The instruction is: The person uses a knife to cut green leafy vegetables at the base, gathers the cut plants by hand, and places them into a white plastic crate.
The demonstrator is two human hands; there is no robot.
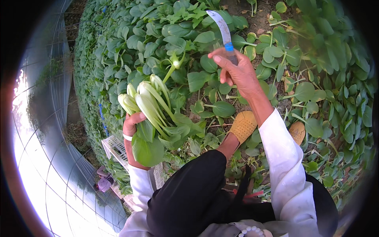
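My left hand (133,123) grips a bunch of cut leafy greens (151,103), which look like bok choy, with their pale stalk bases turned up and away from me. A white band circles that wrist. In my right hand (238,72) is a curved harvesting knife (220,23), its handle wrapped in blue tape below the blade. The blade points up and away over the plants, apart from the bunch. Just past the bunch a single stem with a pale end (176,63) stands out among the leaves; whether it touches the bunch I cannot tell.
Dense rows of greens (112,56) grow ahead and left. Loose leaves lie on the soil around my yellow shoes (243,126). White plastic crates (114,148) with greens stand at the left. Beyond them another person (104,180) is beside a plastic-sheet wall (59,124).
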